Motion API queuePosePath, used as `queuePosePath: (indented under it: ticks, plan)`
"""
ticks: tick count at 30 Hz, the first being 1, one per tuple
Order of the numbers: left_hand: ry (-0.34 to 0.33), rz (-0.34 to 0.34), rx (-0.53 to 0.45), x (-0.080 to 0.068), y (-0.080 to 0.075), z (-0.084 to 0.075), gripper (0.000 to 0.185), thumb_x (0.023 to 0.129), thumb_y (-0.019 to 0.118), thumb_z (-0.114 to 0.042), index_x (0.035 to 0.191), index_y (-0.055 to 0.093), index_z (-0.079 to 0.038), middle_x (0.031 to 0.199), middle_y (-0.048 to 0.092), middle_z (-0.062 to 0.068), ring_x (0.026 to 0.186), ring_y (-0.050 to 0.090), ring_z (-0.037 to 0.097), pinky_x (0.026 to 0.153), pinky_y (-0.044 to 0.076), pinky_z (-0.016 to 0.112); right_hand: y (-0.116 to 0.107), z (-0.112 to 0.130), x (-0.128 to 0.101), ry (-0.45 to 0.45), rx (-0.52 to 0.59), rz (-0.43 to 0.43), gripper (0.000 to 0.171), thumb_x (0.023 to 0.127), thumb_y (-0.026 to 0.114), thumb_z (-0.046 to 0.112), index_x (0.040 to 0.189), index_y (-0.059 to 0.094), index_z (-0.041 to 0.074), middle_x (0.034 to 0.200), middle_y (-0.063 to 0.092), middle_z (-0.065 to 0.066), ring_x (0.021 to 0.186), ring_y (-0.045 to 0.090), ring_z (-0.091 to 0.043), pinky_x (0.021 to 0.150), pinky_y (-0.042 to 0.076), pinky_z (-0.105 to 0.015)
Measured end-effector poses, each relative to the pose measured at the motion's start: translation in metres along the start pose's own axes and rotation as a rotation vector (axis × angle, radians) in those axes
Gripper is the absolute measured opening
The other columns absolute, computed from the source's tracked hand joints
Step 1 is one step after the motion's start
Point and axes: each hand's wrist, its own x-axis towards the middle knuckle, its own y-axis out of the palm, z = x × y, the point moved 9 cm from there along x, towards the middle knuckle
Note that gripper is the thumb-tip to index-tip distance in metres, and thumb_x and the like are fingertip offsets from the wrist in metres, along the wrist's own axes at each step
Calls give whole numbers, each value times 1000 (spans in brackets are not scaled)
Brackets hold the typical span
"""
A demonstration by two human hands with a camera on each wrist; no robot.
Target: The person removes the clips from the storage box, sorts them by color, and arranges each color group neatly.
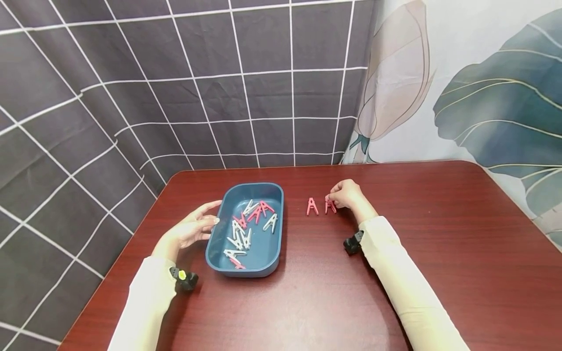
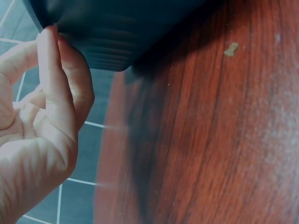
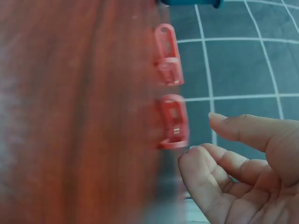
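A blue tray (image 1: 251,185) sits on the dark red table and holds several pink and white clothes pegs (image 1: 246,226). My left hand (image 1: 210,217) lies at the tray's left wall with straight fingers; in the left wrist view a fingertip (image 2: 46,35) touches the tray (image 2: 121,28). Two pink pegs stand on the table right of the tray: one (image 1: 312,206) alone, the other (image 1: 330,205) right at my right hand (image 1: 335,197). In the right wrist view the fingers (image 3: 198,172) are loosely curled beside that peg (image 3: 174,122) and pinch nothing; the far peg (image 3: 167,56) stands apart.
The table (image 1: 439,234) stretches to the right and toward me. Its left edge runs diagonally just left of my left arm. A grey grid-patterned cloth (image 1: 175,73) and a leaf-print curtain (image 1: 483,97) hang behind the table's back edge.
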Motion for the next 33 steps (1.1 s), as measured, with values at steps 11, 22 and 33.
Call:
queuePosePath:
  ticks: [11, 22, 33]
  plan:
    - [0, 7, 7, 3, 0, -1, 63, 97, 48, -2, 151, 18, -15, 101, 70, -3, 94, 67, 15, 80, 55, 34, -8, 83, -28, -293, -300, -75, 31, 81, 71, 18, 103, 66, -4, 93, 70, -17, 75, 66, -23, 72, 52, -36]
    - [-6, 6, 29, 6, 1, -4, 63, 97, 47, -3, 151, 18, -16, 105, 68, -2, 97, 67, 16, 82, 55, 36, 37, 152, -70, -567, -424, -32, 25, 79, 72, 10, 100, 66, -2, 92, 70, -16, 87, 66, -27, 82, 51, -39]
    - [-24, -6, 22, 4, -2, 1, 63, 97, 48, -4, 151, 18, -16, 103, 70, -2, 97, 67, 16, 83, 55, 37, 119, 172, -111, -940, -521, 254, 27, 79, 73, 6, 106, 70, 5, 97, 68, -9, 89, 62, -21, 80, 51, -30]
